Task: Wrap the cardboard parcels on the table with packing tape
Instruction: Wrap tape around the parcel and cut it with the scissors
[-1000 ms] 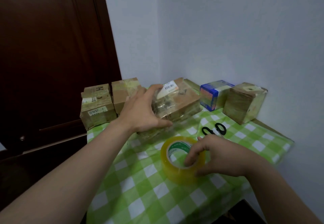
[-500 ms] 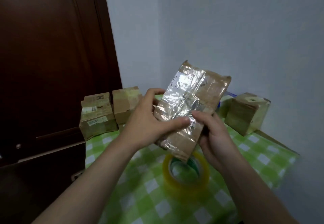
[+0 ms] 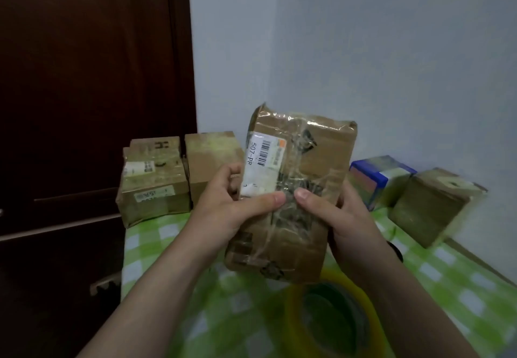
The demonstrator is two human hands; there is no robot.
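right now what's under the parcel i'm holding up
The yellow tape roll lies on the green checked cloth below the parcel. Part of the roll's far rim and the cloth behind it are hidden by the parcel.

dim, flat indoor light, no hard shadows. soft glare streaks the parcel above the right hand. the tape roll below it is blurred; the door left of the left hand sinks into dark.

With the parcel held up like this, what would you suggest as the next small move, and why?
Probably free the right hand and reach down for the tape roll, leaving the parcel in the left hand. Both hands hold the parcel above the table, and the roll lies untouched just below it.
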